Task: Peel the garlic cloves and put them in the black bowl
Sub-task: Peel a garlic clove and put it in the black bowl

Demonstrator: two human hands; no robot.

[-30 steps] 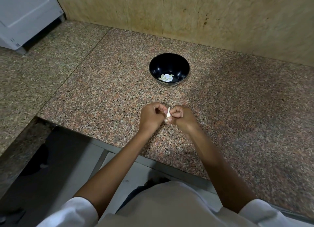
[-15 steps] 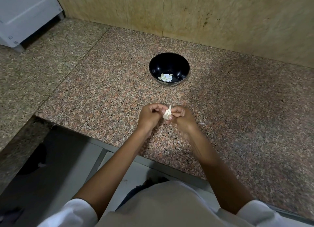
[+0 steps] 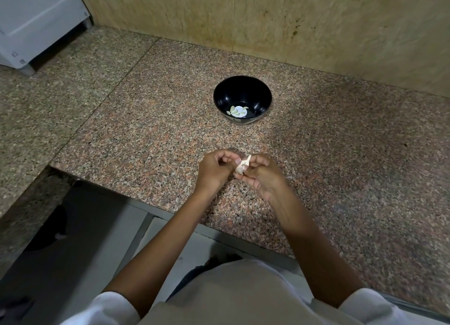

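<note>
A garlic clove [image 3: 241,167] is pinched between both hands, just above the near part of the bench and not far from its front edge. A pale strip of skin stands up from the top of the clove, tilted to the right. The left hand [image 3: 214,172] has its fingers curled, with thumb and forefinger closed on the clove's left side; the thumbnail shows against it. The right hand [image 3: 261,176] grips the clove from the other side with curled fingers, and one fingertip shows below the clove. The two hands meet at the clove.

The black bowl [image 3: 225,98] stands upright farther back on the bench, well apart from the hands. Several peeled cloves [image 3: 234,110], pale and greenish white, lie on its bottom beside a bright white patch; what that patch is cannot be told.

The bench [image 3: 146,135] is speckled reddish-brown stone, and a seam divides it from a greyer slab [image 3: 48,101] on the left. A tan wall [image 3: 304,20] runs behind it. A white appliance [image 3: 31,20] stands in the far left corner. White sleeves [image 3: 107,307] cover the person's upper arms at the bottom edge.
</note>
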